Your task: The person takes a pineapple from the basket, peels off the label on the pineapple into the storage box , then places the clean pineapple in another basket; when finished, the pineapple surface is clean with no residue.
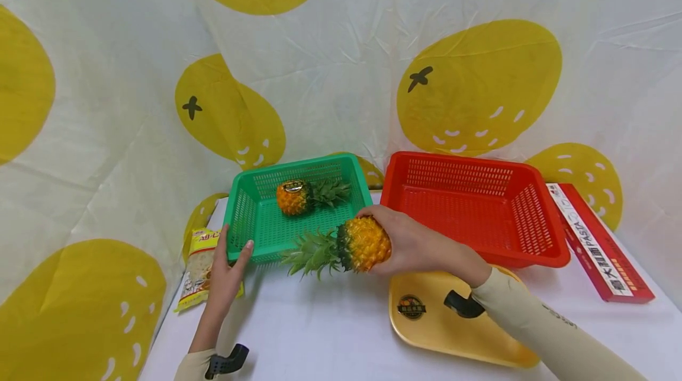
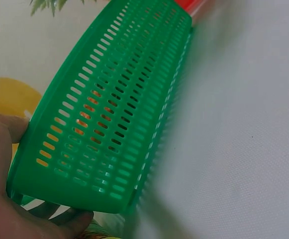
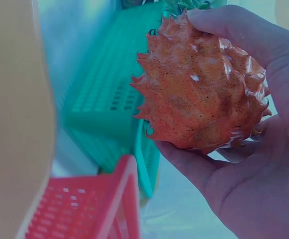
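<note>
Green basket (image 1: 250, 224) on white table (image 1: 330, 328), 2nd pineapple (image 1: 294, 196) lying inside. My L hand (image 1: 226, 274) grips its front-left corner, fingers curled on rim. R hand (image 1: 410, 245) wraps pineapple (image 1: 362, 244), held sideways above basket's front-right corner, leaves pointing left.

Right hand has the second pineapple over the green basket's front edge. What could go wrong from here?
The pineapple's leaves point at the green basket's front wall and may snag it. The left hand only holds one corner, so a knock might slide the basket. The pineapple inside leaves less room.
</note>
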Tool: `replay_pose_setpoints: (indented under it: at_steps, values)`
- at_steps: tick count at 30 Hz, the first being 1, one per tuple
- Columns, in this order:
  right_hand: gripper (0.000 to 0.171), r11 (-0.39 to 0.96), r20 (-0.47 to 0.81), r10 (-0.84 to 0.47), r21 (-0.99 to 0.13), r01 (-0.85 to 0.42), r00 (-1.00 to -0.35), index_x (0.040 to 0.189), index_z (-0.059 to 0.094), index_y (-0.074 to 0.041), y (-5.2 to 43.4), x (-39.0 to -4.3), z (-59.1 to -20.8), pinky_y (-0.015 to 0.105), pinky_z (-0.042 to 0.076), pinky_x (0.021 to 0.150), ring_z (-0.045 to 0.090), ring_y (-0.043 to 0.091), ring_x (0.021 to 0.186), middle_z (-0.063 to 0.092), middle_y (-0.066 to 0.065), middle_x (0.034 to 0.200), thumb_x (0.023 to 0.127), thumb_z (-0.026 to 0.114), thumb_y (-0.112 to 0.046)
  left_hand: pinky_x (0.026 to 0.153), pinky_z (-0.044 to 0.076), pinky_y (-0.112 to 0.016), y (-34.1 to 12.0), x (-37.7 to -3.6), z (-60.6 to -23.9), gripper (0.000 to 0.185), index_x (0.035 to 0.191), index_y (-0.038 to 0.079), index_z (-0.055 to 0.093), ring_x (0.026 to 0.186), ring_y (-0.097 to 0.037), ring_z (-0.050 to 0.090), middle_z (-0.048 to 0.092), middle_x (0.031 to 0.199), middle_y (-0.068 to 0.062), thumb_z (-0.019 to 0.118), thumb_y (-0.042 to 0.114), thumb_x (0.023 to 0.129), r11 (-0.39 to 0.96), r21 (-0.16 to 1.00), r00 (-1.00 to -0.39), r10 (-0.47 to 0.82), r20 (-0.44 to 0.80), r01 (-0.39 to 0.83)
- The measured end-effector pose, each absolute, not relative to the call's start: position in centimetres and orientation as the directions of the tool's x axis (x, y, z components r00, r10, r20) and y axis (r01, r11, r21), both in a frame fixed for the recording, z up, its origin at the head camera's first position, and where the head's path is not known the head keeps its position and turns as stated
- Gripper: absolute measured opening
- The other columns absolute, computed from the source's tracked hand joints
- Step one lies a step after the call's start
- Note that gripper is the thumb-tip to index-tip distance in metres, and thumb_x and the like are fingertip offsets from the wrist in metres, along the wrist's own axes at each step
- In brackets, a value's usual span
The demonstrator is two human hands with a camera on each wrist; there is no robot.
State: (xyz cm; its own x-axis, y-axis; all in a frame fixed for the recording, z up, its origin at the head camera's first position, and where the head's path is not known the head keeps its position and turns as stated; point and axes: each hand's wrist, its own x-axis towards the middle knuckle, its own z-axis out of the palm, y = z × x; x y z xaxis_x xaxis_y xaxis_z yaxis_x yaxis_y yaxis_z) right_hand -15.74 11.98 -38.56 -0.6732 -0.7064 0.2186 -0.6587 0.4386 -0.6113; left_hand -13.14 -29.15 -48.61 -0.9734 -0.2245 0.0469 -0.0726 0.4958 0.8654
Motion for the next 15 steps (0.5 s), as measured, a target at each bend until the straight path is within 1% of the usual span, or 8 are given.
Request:
replay_pose_setpoints:
  at_steps: [6,11,15]
  values:
    - [0.089,0.457,0.245,-0.679,-0.597,-0.660,-0.692,0.144,0.047,-0.010,13.3,-16.5,-38.0,0.034,0.059,0.086,0.059,0.014,0.106,0.059,-0.003,0.126,0.073,0.099,-0.027,0.121,0.015,-0.069,-29.1,-13.0,-48.8,0.089,0.172,0.030,0.003,0.160,-0.038,0.006,0.005,0.176,-0.009,0.057,0.056,0.106,0.497,0.864,-0.973,-0.229,0.038,-0.083]
    - [0.094,0.492,0.236,-0.641,-0.604,-0.627,-0.731,0.146,0.047,-0.014,14.3,-17.0,-37.3,0.034,0.059,0.086,0.058,0.012,0.110,0.058,-0.007,0.128,0.072,0.100,-0.037,0.121,0.014,-0.068,-29.1,-13.0,-48.7,0.090,0.172,0.029,0.003,0.160,-0.037,0.006,0.004,0.176,-0.009,0.057,0.056,0.106,0.502,0.861,-0.972,-0.232,0.042,-0.082]
    - [0.094,0.524,0.218,-0.606,-0.615,-0.590,-0.765,0.145,0.048,-0.017,15.1,-17.4,-36.7,0.034,0.058,0.086,0.058,0.013,0.110,0.058,-0.008,0.127,0.071,0.100,-0.041,0.121,0.014,-0.069,-29.2,-13.1,-48.6,0.089,0.172,0.029,0.004,0.160,-0.038,0.006,0.004,0.176,-0.009,0.057,0.056,0.106,0.513,0.856,-0.973,-0.224,0.055,-0.070]
